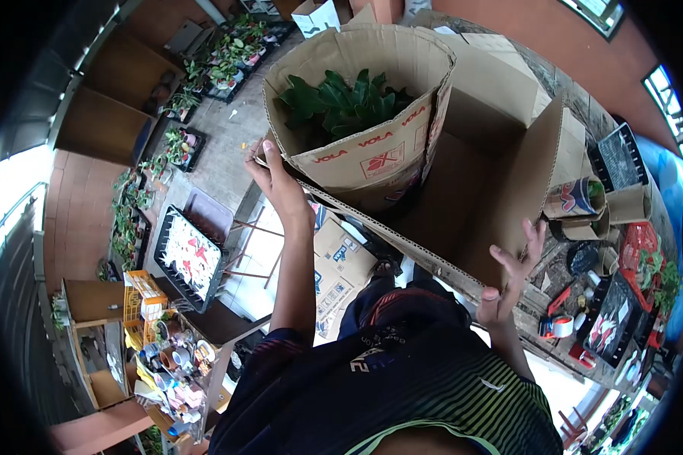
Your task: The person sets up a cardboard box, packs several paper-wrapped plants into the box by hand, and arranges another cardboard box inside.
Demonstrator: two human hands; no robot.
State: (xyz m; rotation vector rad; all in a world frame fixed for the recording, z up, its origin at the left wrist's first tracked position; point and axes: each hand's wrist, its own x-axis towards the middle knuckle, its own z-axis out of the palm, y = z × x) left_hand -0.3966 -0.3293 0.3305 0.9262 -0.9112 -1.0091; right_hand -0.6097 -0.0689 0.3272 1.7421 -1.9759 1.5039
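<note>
While near carton (pixel 530 178), right hand (pixel 511 274) splayed.

One large open brown cardboard box (pixel 470 182) is showing, one rounded brown cardboard sleeve with red print (pixel 383 155) is surrounding one leafy dark green plant (pixel 349 105), one rectangular purplish-grey tray (pixel 209 214) is lying, one white-and-orange tape roll (pixel 561 327) is resting

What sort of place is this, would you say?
Probably a plant nursery's packing area: leafy potted plants in black trays line the grey tabletop, a large open brown cardboard box holds a cardboard-wrapped green plant, and a red-and-white tape dispenser lies nearby.
</note>
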